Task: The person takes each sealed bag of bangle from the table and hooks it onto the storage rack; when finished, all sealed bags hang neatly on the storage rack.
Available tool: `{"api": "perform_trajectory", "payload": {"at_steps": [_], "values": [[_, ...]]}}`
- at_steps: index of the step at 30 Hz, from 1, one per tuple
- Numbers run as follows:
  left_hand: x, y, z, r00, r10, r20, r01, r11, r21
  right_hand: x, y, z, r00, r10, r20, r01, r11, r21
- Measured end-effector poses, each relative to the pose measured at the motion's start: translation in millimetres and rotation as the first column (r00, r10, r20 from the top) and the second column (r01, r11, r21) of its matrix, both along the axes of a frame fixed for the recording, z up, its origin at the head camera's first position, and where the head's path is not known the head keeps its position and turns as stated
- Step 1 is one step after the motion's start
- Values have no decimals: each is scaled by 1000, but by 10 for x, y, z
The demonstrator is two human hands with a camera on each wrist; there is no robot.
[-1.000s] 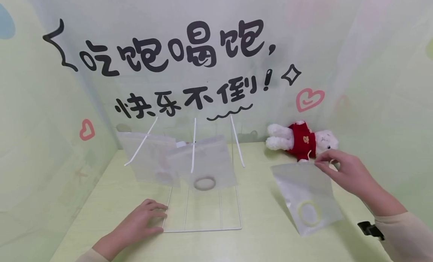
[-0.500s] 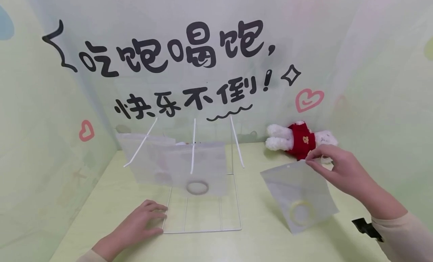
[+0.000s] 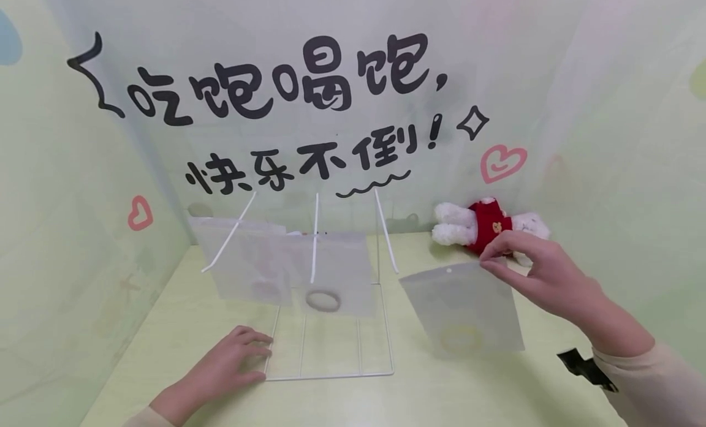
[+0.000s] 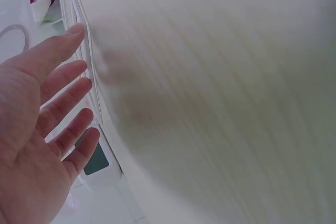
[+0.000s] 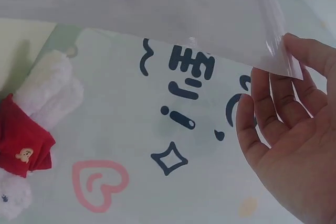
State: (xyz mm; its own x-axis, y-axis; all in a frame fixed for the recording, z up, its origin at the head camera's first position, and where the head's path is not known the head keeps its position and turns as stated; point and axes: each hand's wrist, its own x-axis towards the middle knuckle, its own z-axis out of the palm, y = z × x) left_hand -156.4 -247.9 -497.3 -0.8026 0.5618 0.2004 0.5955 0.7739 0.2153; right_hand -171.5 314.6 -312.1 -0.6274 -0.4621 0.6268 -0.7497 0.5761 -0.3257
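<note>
Near its top right corner, a translucent zip bag (image 3: pixel 463 298) is pinched between the thumb and fingers of my right hand (image 3: pixel 551 280). A pale yellow ring (image 3: pixel 461 328) shows through its lower part, and a small hole marks its top edge. My left hand (image 3: pixel 223 366) rests its relaxed fingertips at the left side of the white wire rack's base (image 3: pixel 331 376). Two similar bags hang on the rack: one at the left hook (image 3: pixel 242 261), another at the middle hook (image 3: pixel 347 268) with a grey-brown ring (image 3: pixel 324 310) inside. The right hook (image 3: pixel 387 231) is bare.
A white plush toy (image 3: pixel 488 225) in a red top lies at the back right of the table. Behind the rack stands a printed backdrop. In the left wrist view, a white device with a dark screen (image 4: pixel 97 161) shows beyond the fingers.
My right hand has moved left with the bag, toward the rack, and the bag's lower end has swung back. The middle bag has swayed slightly. My left hand stays in place.
</note>
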Motion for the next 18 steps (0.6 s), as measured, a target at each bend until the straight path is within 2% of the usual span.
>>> {"api": "perform_trajectory", "payload": {"at_steps": [3,11,18], "values": [[4,-8,-9,1000,-3,-8,3,1000,1,-8,-102,11,999,35,-15,-35,999,-17],[-1,-28,-39,999,-18,-36,19,1000,4,0,-351,22,997,65,-46,-68,996,-51],[0,-19,-31,1000,-14,-18,15,1000,8,35,-476,102,996,76,-55,-80,995,-58]]}}
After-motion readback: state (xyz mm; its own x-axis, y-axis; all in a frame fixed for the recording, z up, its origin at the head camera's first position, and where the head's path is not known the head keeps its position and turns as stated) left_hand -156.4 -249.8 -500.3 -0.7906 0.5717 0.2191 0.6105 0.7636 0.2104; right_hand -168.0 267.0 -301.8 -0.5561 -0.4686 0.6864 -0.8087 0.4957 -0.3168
